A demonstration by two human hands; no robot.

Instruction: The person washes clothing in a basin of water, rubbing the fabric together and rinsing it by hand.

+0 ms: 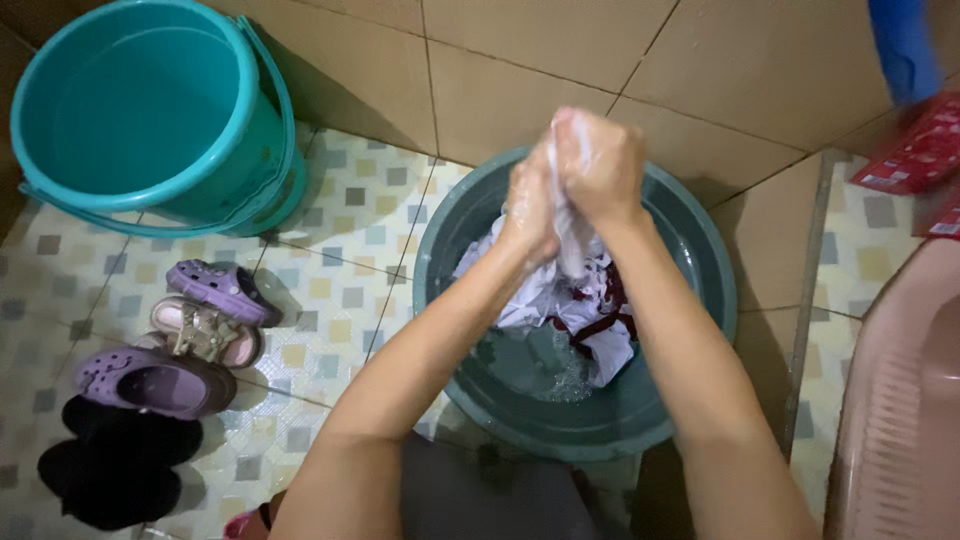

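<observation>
Fingers (585,150) of both hands around white-and-red cloth (570,290), red packages (915,155) far right.

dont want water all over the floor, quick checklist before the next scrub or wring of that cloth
1. Both hands gripping: left hand and right hand are closed on the white cloth: ok.
2. Cloth over the basin, so drips land inside: ok.
3. Water in the basin: a shallow pool shows at the bottom: ok.
4. Basin sitting flat on the tiled floor: cannot tell, the near rim is hidden.
5. Sandals apart from the basin: ok.
6. Teal bucket has water: cannot tell.
</observation>
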